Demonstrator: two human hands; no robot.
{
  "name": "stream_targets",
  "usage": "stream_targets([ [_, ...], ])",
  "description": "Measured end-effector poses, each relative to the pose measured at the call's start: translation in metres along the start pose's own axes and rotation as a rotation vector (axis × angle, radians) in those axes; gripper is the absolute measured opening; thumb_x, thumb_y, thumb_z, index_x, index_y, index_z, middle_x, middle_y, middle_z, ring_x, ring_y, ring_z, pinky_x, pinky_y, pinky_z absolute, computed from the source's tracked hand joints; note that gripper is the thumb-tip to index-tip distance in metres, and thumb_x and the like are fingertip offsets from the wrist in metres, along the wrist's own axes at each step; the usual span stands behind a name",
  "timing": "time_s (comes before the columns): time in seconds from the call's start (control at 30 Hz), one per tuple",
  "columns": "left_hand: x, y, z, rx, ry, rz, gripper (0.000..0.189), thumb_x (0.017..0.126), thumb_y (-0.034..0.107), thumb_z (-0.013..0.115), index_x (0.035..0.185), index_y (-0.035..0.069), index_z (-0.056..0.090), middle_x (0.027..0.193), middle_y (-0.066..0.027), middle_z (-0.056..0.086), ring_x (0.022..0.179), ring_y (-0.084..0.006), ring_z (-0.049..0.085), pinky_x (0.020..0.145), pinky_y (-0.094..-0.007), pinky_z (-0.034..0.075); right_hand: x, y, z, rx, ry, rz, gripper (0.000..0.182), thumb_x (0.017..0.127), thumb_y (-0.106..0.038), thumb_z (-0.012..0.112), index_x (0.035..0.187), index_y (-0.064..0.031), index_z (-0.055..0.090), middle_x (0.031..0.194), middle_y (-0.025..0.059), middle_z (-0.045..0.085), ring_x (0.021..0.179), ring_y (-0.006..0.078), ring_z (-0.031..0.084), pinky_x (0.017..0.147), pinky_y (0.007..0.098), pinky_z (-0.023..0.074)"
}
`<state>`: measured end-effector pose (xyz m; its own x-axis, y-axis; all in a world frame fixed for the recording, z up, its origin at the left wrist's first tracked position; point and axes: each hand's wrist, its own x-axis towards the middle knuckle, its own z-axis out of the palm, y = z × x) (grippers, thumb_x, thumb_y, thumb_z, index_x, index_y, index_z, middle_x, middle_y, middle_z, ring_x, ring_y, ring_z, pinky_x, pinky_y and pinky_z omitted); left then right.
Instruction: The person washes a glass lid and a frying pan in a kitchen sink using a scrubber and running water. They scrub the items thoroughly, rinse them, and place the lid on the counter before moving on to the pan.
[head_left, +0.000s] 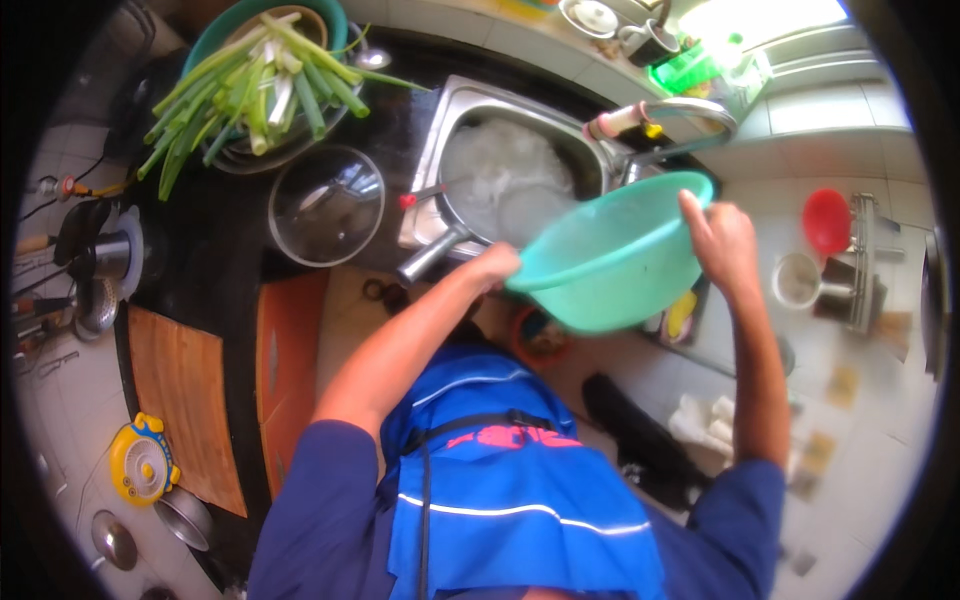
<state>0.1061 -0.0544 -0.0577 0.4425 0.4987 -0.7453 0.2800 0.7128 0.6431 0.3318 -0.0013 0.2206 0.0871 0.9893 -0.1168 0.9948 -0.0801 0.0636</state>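
Observation:
A light green plastic basin (622, 292) is tilted over the near right side of a stainless steel sink (442, 142). My left hand (495, 266) grips its left rim, and my right hand (720, 240) grips the rim at the right, thumb on top. Cloudy, foamy water (502, 165) fills much of the sink. In it, close to the basin's lip, sits a pan whose metal handle (433, 253) sticks out over the front edge. The curved faucet (697, 112) rises at the sink's right. Whether water is running from the basin is blurred.
Left of the sink, a glass lid (326, 206) lies on the black counter. Scallions (277, 90) are heaped over a teal basin (196, 45) behind it. A wooden board (184, 397) and a yellow fan (142, 459) are farther left. Pots and a red bowl (826, 221) hang at right.

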Motion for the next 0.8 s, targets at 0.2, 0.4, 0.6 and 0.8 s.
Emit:
stream_targets([
  [0.2, 0.0, 0.0, 0.009, -0.079, -0.154, 0.086, 0.019, 0.087, 0.018, 0.06, 0.093, 0.004, 0.072, 0.062, 0.0002, 0.055, 0.046, -0.0086, 0.043, 0.041, -0.0261, 0.028, -0.002, -0.041, -0.018, 0.0, 0.187, -0.085, 0.069, 0.094, -0.062, 0.053, 0.077, 0.0032, 0.068, 0.079, 0.0265, 0.068, 0.081, 0.0456, 0.066, 0.074, 0.0529, 0.051],
  [0.4, -0.002, -0.009, 0.012, -0.119, -0.242, 0.061, 0.013, 0.088, 0.018, 0.062, 0.086, 0.008, 0.07, 0.06, 0.0019, 0.051, 0.046, -0.008, 0.041, 0.041, -0.0245, 0.027, 0.001, -0.043, -0.033, 0.008, 0.199, -0.087, 0.071, 0.093, -0.064, 0.054, 0.079, 0.0038, 0.07, 0.085, 0.027, 0.069, 0.083, 0.045, 0.067, 0.076, 0.0515, 0.0524],
  [0.6, -0.031, 0.004, 0.014, -0.15, -0.111, 0.054, 0.013, 0.088, 0.012, 0.059, 0.091, 0.005, 0.07, 0.065, 0.0007, 0.053, 0.049, -0.0076, 0.042, 0.04, -0.0251, 0.025, -0.01, -0.03, -0.037, 0.097, 0.181, -0.05, 0.068, 0.092, -0.062, 0.054, 0.08, 0.0026, 0.071, 0.084, 0.0254, 0.069, 0.082, 0.0426, 0.068, 0.077, 0.0489, 0.0533],
  [0.8, -0.072, -0.023, 0.034, -0.409, 0.314, 0.385, 0.029, 0.083, 0.003, 0.063, 0.11, -0.006, 0.069, 0.099, -0.0151, 0.073, 0.085, -0.022, 0.07, 0.077, -0.0362, 0.057, -0.029, 0.035, -0.009, 0.704, 0.207, -0.083, 0.039, 0.097, -0.031, 0.063, 0.076, 0.0018, 0.061, 0.063, 0.0009, 0.052, 0.064, 0.0079, 0.043, 0.057, 0.0284, 0.038],
])
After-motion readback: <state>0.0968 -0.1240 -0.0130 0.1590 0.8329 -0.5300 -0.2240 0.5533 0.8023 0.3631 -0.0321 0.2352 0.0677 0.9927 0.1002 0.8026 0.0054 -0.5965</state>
